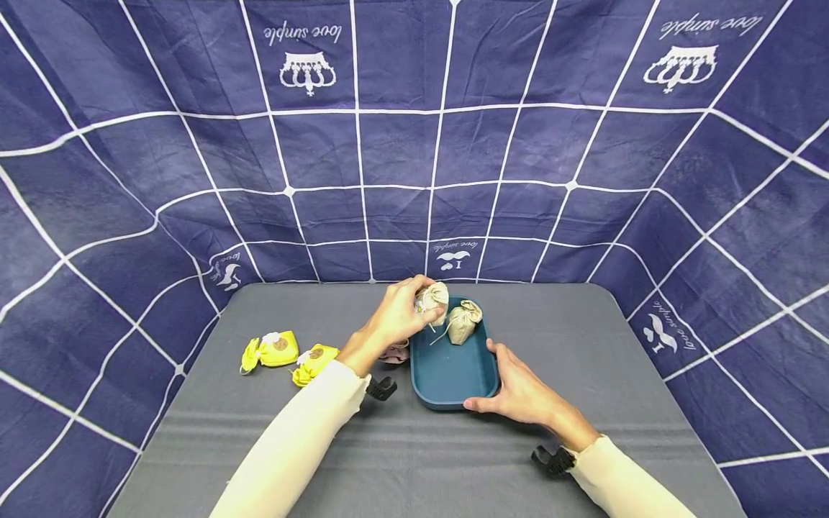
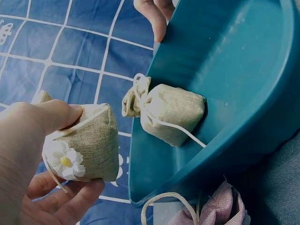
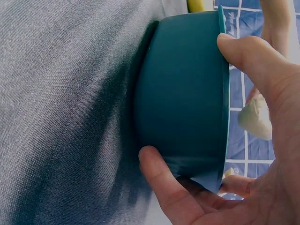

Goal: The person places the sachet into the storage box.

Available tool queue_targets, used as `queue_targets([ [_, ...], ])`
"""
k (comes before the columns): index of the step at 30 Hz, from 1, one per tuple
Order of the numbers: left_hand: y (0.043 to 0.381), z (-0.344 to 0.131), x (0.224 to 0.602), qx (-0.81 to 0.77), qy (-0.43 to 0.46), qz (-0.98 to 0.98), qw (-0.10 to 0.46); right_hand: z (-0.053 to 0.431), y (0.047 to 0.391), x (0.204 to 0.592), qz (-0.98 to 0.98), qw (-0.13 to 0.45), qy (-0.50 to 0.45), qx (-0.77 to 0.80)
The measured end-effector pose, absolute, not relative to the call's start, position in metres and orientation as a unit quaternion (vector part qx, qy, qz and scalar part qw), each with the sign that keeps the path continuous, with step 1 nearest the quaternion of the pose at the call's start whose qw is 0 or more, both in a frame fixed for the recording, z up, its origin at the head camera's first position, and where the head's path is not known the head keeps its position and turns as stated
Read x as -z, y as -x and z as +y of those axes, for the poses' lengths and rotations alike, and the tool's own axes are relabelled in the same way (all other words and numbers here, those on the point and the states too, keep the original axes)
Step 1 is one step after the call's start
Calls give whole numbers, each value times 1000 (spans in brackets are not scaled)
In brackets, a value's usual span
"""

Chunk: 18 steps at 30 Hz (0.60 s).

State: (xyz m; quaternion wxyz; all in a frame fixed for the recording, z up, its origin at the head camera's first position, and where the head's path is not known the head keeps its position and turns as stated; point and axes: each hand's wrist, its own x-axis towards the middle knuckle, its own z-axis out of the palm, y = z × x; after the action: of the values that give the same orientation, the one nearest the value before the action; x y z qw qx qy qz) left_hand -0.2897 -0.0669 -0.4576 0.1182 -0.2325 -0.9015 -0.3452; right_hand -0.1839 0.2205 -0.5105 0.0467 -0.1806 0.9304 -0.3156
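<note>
My left hand holds a small beige drawstring pouch above the far left side of a teal-blue bin. A white flower with a yellow centre decorates this pouch. The thumb lies on its upper side and the fingers are beneath it in the left wrist view. Another beige pouch, tied with a thin cord, lies inside the bin at the far end. At the near right corner, my right hand grips the bin, its thumb on the rim and fingers against the outer wall.
Just left of the bin, partly behind my left arm, sits a pinkish pouch with a cord loop. Farther left are two yellow pouches with white flowers. A grey cloth covers the table, and blue gridded fabric hangs around it.
</note>
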Motion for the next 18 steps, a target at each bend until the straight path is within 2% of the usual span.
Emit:
queue_targets([
  [18, 302, -58, 474, 337, 245, -905, 86, 220, 183, 510, 930, 51, 178, 317],
])
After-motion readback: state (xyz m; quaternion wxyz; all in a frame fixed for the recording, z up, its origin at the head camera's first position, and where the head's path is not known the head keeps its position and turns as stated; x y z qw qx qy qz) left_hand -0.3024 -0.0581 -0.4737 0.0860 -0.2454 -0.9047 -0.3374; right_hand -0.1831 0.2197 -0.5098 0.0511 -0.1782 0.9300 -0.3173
